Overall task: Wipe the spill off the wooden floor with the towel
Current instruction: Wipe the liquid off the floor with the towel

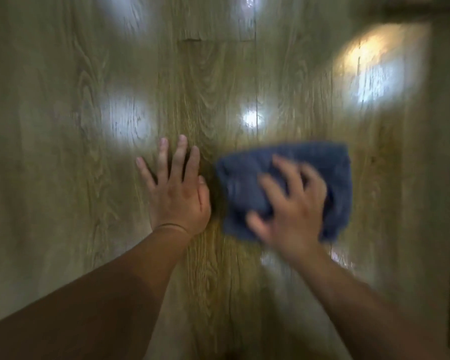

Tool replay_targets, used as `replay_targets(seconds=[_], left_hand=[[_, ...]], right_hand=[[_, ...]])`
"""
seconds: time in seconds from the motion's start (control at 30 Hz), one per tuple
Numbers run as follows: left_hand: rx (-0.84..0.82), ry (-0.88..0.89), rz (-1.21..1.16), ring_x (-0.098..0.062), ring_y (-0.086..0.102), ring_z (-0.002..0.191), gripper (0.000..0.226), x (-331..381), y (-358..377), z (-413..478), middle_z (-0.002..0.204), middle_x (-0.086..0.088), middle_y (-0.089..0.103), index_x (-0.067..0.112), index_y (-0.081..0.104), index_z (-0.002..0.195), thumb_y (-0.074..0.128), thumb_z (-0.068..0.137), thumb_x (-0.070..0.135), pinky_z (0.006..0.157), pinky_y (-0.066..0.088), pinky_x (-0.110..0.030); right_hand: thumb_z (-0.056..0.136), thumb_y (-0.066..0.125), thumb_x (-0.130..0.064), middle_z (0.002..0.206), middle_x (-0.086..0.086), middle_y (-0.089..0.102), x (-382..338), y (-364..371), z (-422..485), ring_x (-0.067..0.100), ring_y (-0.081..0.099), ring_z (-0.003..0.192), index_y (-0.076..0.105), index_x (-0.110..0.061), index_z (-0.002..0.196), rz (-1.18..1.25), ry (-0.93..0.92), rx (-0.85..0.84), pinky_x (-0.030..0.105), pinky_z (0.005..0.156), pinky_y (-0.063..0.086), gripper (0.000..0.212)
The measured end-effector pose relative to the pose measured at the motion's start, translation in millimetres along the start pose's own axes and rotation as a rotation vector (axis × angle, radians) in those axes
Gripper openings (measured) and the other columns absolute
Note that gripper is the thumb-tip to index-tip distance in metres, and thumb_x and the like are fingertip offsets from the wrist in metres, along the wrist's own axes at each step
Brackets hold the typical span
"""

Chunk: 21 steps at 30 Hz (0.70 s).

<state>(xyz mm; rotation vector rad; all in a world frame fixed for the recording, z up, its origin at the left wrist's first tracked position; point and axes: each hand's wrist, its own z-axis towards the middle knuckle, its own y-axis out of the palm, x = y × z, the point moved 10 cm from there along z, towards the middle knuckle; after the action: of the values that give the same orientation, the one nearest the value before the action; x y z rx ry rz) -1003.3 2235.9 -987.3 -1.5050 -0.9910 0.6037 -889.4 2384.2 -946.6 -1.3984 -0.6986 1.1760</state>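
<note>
Right hand (294, 203) spread on blue towel (322, 162) — blurred; left hand (178, 193) seemingly flat on floor (63, 178).

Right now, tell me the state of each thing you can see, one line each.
blue towel: bunched flat on the floor, under the right hand.
right hand: fingers spread on the towel, blurred.
left hand: open, palm down, flat on the bare floor beside the towel.
wooden floor: glossy with bright light reflections; no spill can be told apart.
</note>
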Motion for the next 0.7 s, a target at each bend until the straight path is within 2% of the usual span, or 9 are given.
replay_targets(seconds=[0.07,0.17,0.23,0.33,0.43,0.53,0.6,0.63,0.7], left_hand=[[0.009,0.009,-0.004,-0.036,0.015,0.15,0.056,-1,-1,-2,0.159,-0.009,0.029,0.012,0.039,0.145,0.036,0.092,0.031,0.114,0.008,-0.071],[-0.006,0.021,-0.004,-0.036,0.013,0.15,0.056,2,2,-2,0.16,-0.008,0.027,0.013,0.036,0.146,0.035,0.093,0.032,0.114,0.007,-0.07],[-0.014,0.009,0.002,-0.035,0.012,0.151,0.056,1,1,-2,0.161,-0.008,0.026,0.014,0.036,0.146,0.034,0.093,0.032,0.114,0.006,-0.07],[0.002,0.006,-0.008,-0.033,0.011,0.151,0.055,1,0,-3,0.161,-0.006,0.026,0.014,0.037,0.146,0.034,0.093,0.031,0.115,0.005,-0.07],[0.013,-0.003,-0.011,-0.031,0.01,0.151,0.055,1,0,-4,0.161,-0.005,0.026,0.015,0.039,0.146,0.033,0.093,0.032,0.116,0.004,-0.068],[0.006,0.007,-0.006,-0.031,0.01,0.151,0.055,3,0,0,0.161,-0.005,0.026,0.015,0.038,0.146,0.033,0.093,0.032,0.115,0.006,-0.069],[0.025,-0.008,-0.009,-0.033,0.011,0.151,0.056,-1,-1,-1,0.16,-0.006,0.027,0.014,0.04,0.145,0.033,0.092,0.032,0.115,0.007,-0.07],[0.037,-0.01,-0.021,-0.033,0.013,0.151,0.056,-2,-2,-3,0.16,-0.007,0.028,0.013,0.041,0.144,0.033,0.092,0.031,0.114,0.008,-0.07],[0.046,0.009,-0.031,-0.033,0.015,0.15,0.056,2,-4,-4,0.159,-0.007,0.031,0.012,0.043,0.143,0.035,0.091,0.031,0.113,0.009,-0.071]], right_hand=[[0.066,0.068,-0.058,0.135,0.007,0.056,-7,-4,-44,0.041,0.049,0.117,0.063,-0.025,0.111,0.003,-0.171,-0.053,0.056,0.089,0.04,0.055],[0.072,0.062,-0.065,0.13,0.005,0.057,17,-4,-5,0.039,0.049,0.113,0.062,-0.024,0.107,0.006,-0.322,-0.054,0.051,0.086,0.037,0.054],[0.071,0.064,-0.059,0.129,0.007,0.058,41,-4,57,0.041,0.049,0.114,0.063,-0.022,0.108,-0.045,-0.217,0.008,0.048,0.089,0.035,0.053],[0.072,0.059,-0.059,0.134,0.005,0.054,81,-7,149,0.04,0.047,0.12,0.062,-0.024,0.118,-0.15,0.111,0.103,0.045,0.095,0.033,0.058],[0.074,0.058,-0.055,0.134,0.005,0.056,81,-10,150,0.038,0.049,0.119,0.063,-0.022,0.119,-0.134,0.183,0.119,0.043,0.096,0.035,0.057],[0.069,0.067,-0.05,0.134,0.008,0.058,60,-14,33,0.04,0.049,0.116,0.065,-0.018,0.111,-0.003,0.1,0.079,0.048,0.094,0.039,0.053],[0.069,0.066,-0.055,0.133,0.007,0.058,45,-19,-51,0.038,0.05,0.113,0.063,-0.022,0.108,0.022,-0.076,-0.017,0.053,0.089,0.041,0.051],[0.074,0.061,-0.061,0.133,0.005,0.056,46,-22,-69,0.037,0.05,0.112,0.061,-0.024,0.108,0.01,-0.215,-0.056,0.053,0.087,0.042,0.05],[0.083,0.047,-0.071,0.132,0.005,0.053,70,-20,-47,0.037,0.051,0.109,0.059,-0.024,0.109,0.023,-0.43,-0.149,0.052,0.085,0.041,0.055]])
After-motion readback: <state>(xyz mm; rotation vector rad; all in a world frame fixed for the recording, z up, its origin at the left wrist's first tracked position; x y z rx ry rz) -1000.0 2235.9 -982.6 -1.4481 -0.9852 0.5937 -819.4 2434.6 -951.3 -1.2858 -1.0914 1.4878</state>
